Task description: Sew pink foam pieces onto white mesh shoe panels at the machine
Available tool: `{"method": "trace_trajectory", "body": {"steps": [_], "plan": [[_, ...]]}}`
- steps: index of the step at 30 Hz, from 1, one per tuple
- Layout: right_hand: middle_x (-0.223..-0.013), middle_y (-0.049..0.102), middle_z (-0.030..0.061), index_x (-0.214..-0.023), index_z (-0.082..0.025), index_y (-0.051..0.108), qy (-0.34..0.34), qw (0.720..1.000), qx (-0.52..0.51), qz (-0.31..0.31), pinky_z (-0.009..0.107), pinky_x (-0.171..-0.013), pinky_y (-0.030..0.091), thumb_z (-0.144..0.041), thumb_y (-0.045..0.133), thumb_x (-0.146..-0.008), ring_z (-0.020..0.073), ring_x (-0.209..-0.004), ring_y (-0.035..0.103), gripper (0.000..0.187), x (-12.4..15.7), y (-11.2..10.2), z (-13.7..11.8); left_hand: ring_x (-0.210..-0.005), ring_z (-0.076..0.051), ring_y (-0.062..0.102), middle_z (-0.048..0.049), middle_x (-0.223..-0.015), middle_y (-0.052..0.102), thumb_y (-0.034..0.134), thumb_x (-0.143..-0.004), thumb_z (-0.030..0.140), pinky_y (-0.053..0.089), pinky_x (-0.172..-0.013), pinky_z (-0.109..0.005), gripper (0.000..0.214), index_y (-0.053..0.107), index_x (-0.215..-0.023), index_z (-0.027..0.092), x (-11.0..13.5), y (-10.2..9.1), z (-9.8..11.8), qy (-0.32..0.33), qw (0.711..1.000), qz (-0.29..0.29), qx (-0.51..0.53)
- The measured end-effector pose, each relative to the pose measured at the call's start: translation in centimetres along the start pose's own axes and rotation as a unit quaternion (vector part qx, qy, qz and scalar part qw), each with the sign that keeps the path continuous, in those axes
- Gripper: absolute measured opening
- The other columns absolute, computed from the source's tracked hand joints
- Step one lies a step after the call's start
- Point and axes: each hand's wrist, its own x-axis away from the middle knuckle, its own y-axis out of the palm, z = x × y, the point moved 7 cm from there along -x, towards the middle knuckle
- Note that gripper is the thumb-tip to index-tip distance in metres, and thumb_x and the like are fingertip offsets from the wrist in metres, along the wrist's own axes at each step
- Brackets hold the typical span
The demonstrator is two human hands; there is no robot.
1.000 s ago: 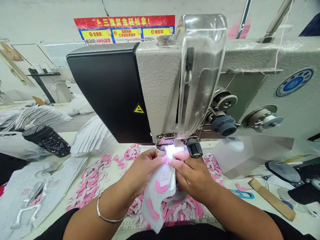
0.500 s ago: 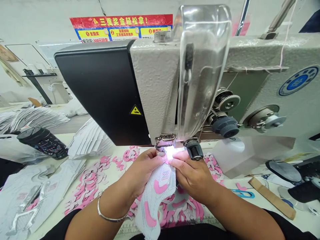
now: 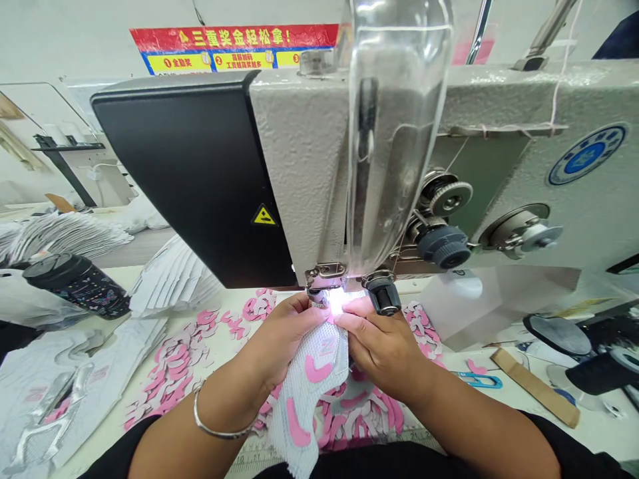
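Observation:
A white mesh fabric piece with pink curved patches hangs from under the lit needle area of a sewing machine. My left hand grips its left edge, thumb pressed on top close to the presser foot. On the other side, my right hand pinches the fabric near the needle, fingers closed. The bright lamp glare hides the needle tip and the exact stitching spot. Loose pink and white cut-out pieces lie around and beneath both hands.
Stacked white fabric pieces and a black patterned tumbler stand at left. To the right lie a blue thread snipper, a brown strip and a black thread spool. A ruler runs along the front edge.
The whole view has shifted slightly, with the machine and table sitting a little further left and up. Both hands keep their hold on the fabric beside the needle.

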Motion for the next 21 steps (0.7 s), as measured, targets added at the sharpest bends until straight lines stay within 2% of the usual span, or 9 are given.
{"method": "trace_trajectory", "body": {"steps": [6,12,17,21], "plan": [[-0.103,0.071,0.0074,-0.117,-0.023,0.062,0.002,1.000,-0.003,0.005,0.043,-0.088,0.048,-0.014,0.054,-0.093,0.0230,-0.097,0.064,0.027,0.1,0.3,0.2,-0.063,-0.015,0.066,-0.0004,-0.070,0.068,0.076,-0.071,0.017,0.053,-0.062,-0.026,0.009,0.069,-0.077,0.017,0.0,-0.5,-0.2,0.009,1.000,0.019,0.006],[-0.100,0.070,0.0075,-0.116,-0.022,0.063,0.000,1.000,-0.012,0.000,0.042,-0.088,0.049,-0.014,0.053,-0.093,0.0226,-0.098,0.063,0.026,-0.4,0.1,0.4,-0.060,-0.014,0.064,-0.0002,-0.068,0.066,0.074,-0.073,0.017,0.051,-0.059,-0.025,0.009,0.069,-0.081,0.017,0.1,-0.2,-0.2,0.009,1.000,0.004,0.001],[-0.099,0.069,0.0105,-0.106,-0.019,0.068,0.023,0.999,-0.027,-0.004,0.043,-0.088,0.049,-0.015,0.051,-0.094,0.0241,-0.099,0.062,0.021,-1.3,-0.2,0.7,-0.060,-0.014,0.064,-0.0003,-0.068,0.067,0.074,-0.074,0.017,0.051,-0.059,-0.025,0.008,0.069,-0.081,0.018,0.1,-0.5,-0.1,-0.004,1.000,0.012,-0.006],[-0.100,0.068,0.0092,-0.107,-0.023,0.069,0.035,0.998,-0.034,-0.035,0.042,-0.088,0.049,-0.016,0.052,-0.094,0.0234,-0.098,0.061,0.022,-1.5,-0.1,0.8,-0.059,-0.013,0.062,-0.0001,-0.069,0.066,0.076,-0.077,0.027,0.050,-0.058,-0.024,0.013,0.068,-0.081,0.018,0.8,-0.7,-0.8,-0.031,0.999,-0.022,0.005]]}}
